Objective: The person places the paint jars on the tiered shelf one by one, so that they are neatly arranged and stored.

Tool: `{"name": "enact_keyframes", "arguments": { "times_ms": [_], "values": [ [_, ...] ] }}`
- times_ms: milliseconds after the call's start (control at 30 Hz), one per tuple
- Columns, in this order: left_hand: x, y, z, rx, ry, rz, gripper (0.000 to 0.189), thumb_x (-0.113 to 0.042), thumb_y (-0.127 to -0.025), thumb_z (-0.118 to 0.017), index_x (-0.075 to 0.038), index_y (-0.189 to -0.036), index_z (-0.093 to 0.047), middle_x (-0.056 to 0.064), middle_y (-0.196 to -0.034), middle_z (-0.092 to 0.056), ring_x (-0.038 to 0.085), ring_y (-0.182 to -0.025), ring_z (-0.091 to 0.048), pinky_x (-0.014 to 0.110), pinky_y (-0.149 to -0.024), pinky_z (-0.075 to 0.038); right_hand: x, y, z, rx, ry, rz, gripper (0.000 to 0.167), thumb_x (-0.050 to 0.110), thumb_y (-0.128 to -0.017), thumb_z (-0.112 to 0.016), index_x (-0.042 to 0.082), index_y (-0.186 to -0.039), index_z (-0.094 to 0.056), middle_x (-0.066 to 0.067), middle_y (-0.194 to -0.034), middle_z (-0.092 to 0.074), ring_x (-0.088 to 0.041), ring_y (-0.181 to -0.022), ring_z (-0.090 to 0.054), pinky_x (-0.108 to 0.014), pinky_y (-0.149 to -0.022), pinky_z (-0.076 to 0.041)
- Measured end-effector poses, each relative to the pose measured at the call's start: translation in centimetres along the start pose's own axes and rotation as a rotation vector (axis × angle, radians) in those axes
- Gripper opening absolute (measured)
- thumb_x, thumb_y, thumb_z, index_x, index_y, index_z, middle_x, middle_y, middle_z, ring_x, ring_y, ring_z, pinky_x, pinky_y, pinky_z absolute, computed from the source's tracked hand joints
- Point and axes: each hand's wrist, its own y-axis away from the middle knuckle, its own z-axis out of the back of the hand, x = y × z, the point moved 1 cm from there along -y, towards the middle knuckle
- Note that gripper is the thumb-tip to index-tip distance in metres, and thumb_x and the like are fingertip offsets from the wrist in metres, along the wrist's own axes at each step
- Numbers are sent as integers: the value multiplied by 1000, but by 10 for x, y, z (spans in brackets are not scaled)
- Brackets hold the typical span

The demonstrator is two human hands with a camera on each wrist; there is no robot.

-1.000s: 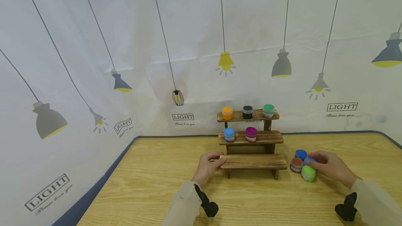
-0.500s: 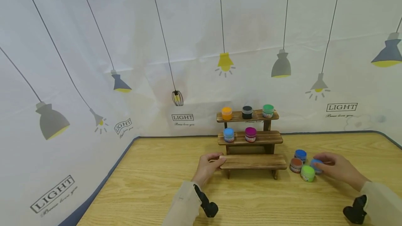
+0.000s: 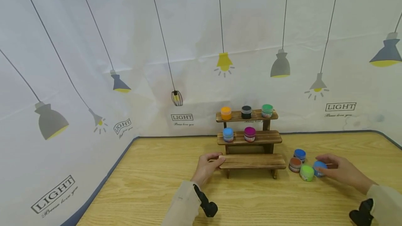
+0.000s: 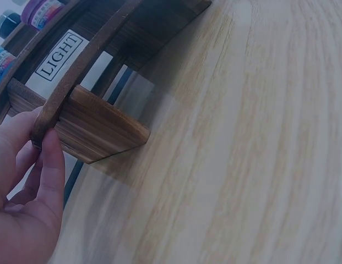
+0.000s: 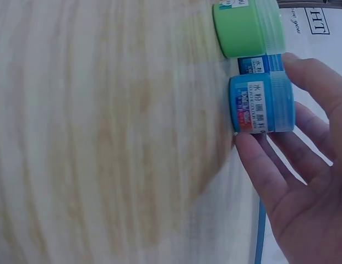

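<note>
Since a second ago, has drawn the mid-blue gouache jar [image 3: 319,168] out to the right with the right hand [image 3: 340,171], away from its earlier place behind the lime-green gouache jar [image 3: 306,172] and close to the dark-blue gouache jar [image 3: 299,155] and the brown gouache jar [image 3: 295,165]. Holds it upright at the wooden tabletop [image 3: 150,184] now, just right of the lime-green one; cannot tell whether touching that neighbour. Keeps thumb and index finger clamped on opposite sides of the jar, with the other fingers bent behind it, tips hidden in the right wrist view. Has left those three neighbours clustered where seen before.

With the left hand [image 3: 206,166], grips the left end of the lowest board of the three-tier wooden stand [image 3: 252,161], pinched between thumb and fingers, same as a second ago. Shows no change on the upper boards either: on top, orange [image 3: 226,113], black [image 3: 246,112] and green jars [image 3: 267,111]; on the middle one, light-blue [image 3: 228,135] and magenta jars [image 3: 249,134].
</note>
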Motion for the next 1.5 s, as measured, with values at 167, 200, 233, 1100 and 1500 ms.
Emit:
{"name": "enact_keyframes", "arguments": {
  "times_ms": [167, 200, 233, 1100, 1500],
  "values": [
    [0, 0, 0, -5, -3, 1, 30, -9, -84, -60, 7, -110, -59, 13, -102, -57, 11, -71, -57, 37, -73, -51, -2, 0, -2, 0, -12, 17, 56, 24, -84, -61, -15, -120, -41, -32, -113, -47, -38, -94, -53, -36, -70, -50],
    [1, 0, 0, -5, -3, 2, 30, -9, -84, -60, 7, -110, -59, 13, -102, -57, 11, -71, -57, 37, -73, -51, -2, 0, -3, 2, -13, 22, 57, 23, -84, -62, -15, -120, -41, -32, -112, -47, -37, -94, -53, -35, -69, -50],
    [1, -1, 0, -6, -4, 3, 30, -9, -84, -60, 7, -110, -59, 13, -102, -57, 11, -71, -57, 37, -73, -51, -3, 0, -3, -1, -10, 22, 58, 23, -83, -63, -15, -120, -41, -31, -112, -48, -35, -93, -54, -34, -69, -50],
    [1, -2, 0, -8, -21, 14, 30, -9, -84, -61, 5, -111, -59, 11, -100, -57, 13, -75, -58, 35, -72, -51, 18, 5, 10, -104, 160, 134, 53, 24, -83, -63, -12, -118, -47, -28, -109, -52, -35, -91, -55, -44, -69, -49],
    [0, 0, 0, -8, -7, 3, 30, -8, -84, -61, 6, -110, -59, 13, -100, -58, 12, -71, -57, 38, -73, -51, 57, 4, 9, -123, 194, 232, 49, 24, -83, -63, -6, -119, -49, -24, -109, -54, -37, -92, -54, -45, -69, -48]
  ]
}}
